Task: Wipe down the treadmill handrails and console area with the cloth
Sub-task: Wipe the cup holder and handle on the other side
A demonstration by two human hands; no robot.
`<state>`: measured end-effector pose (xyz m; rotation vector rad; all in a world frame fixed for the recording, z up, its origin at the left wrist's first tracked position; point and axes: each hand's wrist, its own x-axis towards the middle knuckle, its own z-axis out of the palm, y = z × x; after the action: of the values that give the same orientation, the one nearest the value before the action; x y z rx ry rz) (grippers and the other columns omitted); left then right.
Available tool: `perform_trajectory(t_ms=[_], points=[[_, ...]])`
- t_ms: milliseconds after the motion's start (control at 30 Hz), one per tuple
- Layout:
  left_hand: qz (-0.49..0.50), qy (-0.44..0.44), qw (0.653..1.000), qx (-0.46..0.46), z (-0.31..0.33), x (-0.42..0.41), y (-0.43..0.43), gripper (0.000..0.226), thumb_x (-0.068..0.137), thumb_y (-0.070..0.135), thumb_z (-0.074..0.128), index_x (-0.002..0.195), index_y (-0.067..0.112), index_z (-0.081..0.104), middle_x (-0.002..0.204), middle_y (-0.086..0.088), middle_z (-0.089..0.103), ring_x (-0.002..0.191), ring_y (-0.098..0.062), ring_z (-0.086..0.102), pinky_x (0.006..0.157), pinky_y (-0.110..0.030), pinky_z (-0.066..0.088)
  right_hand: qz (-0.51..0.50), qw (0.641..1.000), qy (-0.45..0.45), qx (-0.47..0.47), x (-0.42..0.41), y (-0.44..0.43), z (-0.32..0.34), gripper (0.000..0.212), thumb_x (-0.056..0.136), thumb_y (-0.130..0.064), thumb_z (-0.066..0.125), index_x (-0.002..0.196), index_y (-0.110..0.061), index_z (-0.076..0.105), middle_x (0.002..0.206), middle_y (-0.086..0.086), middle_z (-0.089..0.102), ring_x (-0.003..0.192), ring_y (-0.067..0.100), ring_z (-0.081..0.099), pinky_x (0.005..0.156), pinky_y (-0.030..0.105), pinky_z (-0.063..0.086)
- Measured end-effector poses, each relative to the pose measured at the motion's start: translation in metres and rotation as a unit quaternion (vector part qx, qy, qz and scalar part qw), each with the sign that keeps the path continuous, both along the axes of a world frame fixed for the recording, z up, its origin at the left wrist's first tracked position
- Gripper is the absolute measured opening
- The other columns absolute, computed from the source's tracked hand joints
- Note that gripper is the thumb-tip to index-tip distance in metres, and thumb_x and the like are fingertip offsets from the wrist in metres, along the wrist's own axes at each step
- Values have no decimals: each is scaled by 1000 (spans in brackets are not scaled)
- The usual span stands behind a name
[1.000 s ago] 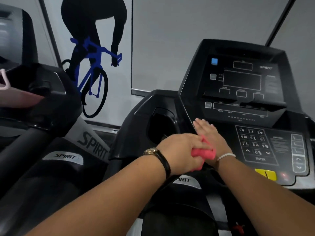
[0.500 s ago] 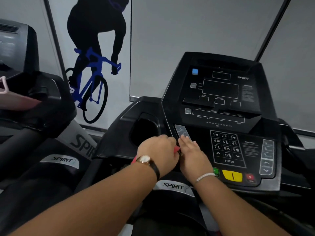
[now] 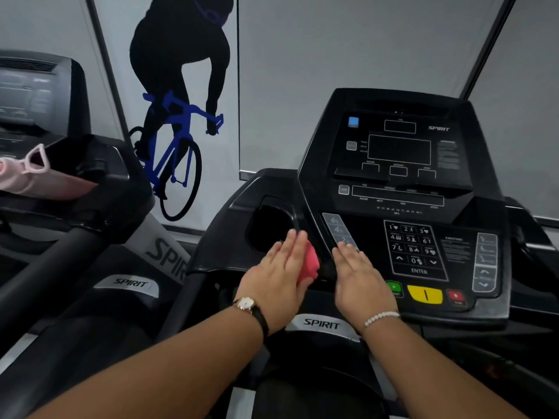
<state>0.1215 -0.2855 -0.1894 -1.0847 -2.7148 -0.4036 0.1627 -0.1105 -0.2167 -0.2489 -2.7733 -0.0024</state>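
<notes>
the left hand [image 3: 279, 267] lies with fingers straight over the red cloth [image 3: 310, 263], pressing it against the left edge of the treadmill console [image 3: 399, 189], just right of the cup holder [image 3: 269, 225], probably so the flat palm spreads pressure for wiping. the right hand [image 3: 360, 276], flat too and holding nothing, rests just right of the cloth, seemingly as a brace.

The big black plastic treadmill console [image 3: 223, 246] carries the things here. A small red cloth [image 3: 311, 263] lies on its near left part, just right of the dark cup hole [image 3: 266, 228]. The left hand [image 3: 279, 275] lies flat on the cloth. The right hand [image 3: 360, 275] lies flat beside the number buttons [image 3: 411, 246]. To the left, another black treadmill [image 3: 115, 189] carries something soft and pink [image 3: 33, 176].
</notes>
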Motion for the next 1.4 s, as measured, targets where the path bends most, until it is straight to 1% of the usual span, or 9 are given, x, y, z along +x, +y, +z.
perform_trajectory(t_ms=[100, 200, 367, 533, 733, 967, 1167, 1300, 1400], points=[[46, -52, 997, 34, 10, -6, 3, 65, 91, 52, 43, 142, 16, 25, 129, -4, 53, 115, -21, 53, 91, -31, 42, -10, 1000, -9, 9, -2, -2, 0, 58, 79, -19, 26, 124, -1, 57, 131, 14, 56, 123, 25, 53, 106, 38, 33], [52, -113, 992, -9, 24, -20, 3, 54, 81, 58, 56, 116, 18, 46, 110, -1, 61, 100, -22, 59, 80, -32, 44, -16, 1000, -8, 19, -4, -1, -1, 59, 79, -19, 25, 125, 0, 56, 132, 16, 55, 124, 27, 52, 107, 40, 33], [75, -187, 979, -8, 40, -21, 11, 21, 73, 34, 62, 86, 19, 56, 79, 5, 63, 72, -15, 60, 60, -27, 46, -18, 1000, -1, 25, -3, -2, -2, 56, 84, -15, 29, 137, -2, 44, 145, 12, 42, 136, 24, 36, 114, 33, 20], [83, -130, 988, 24, 24, -17, 12, 38, 74, 37, 64, 102, 18, 48, 90, 2, 56, 79, -20, 53, 66, -30, 44, -19, 1000, -8, 20, 0, -6, 1, 52, 89, -8, 35, 140, -4, 39, 149, 11, 35, 140, 23, 29, 115, 31, 15], [-16, -333, 942, 18, 40, -40, -2, 38, 64, 29, 73, 99, 20, 58, 87, 0, 66, 79, -20, 64, 72, -35, 57, -21, 999, -12, 22, -4, -1, -3, 64, 81, -21, 17, 133, 1, 48, 140, 17, 47, 132, 30, 43, 112, 40, 28], [90, -86, 990, 62, 9, -12, 8, 29, 77, 33, 59, 93, 19, 40, 90, 0, 59, 71, -21, 52, 62, -31, 40, -25, 999, -7, 28, -1, -6, 0, 53, 89, -10, 37, 142, -5, 36, 150, 11, 34, 140, 24, 28, 115, 32, 15], [112, -29, 989, 95, -6, -4, 7, 34, 74, 30, 61, 101, 17, 44, 96, 0, 60, 87, -24, 60, 70, -32, 33, -40, 998, -18, 36, 2, -10, 2, 56, 92, -9, 38, 146, -8, 26, 155, 7, 24, 143, 19, 18, 116, 29, 9], [73, -173, 981, 49, 9, -18, -5, 38, 70, 36, 65, 102, 20, 51, 91, 3, 62, 83, -22, 61, 65, -30, 44, -41, 999, -19, 27, 2, -11, 2, 55, 93, -10, 37, 146, -9, 26, 155, 6, 24, 144, 19, 17, 116, 29, 10], [28, -400, 913, 74, 25, -31, -19, 28, 68, 28, 70, 92, 24, 56, 70, -1, 67, 52, -19, 60, 47, -26, 47, -43, 998, -24, 26, 3, -11, 3, 54, 94, -13, 35, 147, -10, 23, 155, 5, 21, 144, 18, 15, 117, 28, 7]])
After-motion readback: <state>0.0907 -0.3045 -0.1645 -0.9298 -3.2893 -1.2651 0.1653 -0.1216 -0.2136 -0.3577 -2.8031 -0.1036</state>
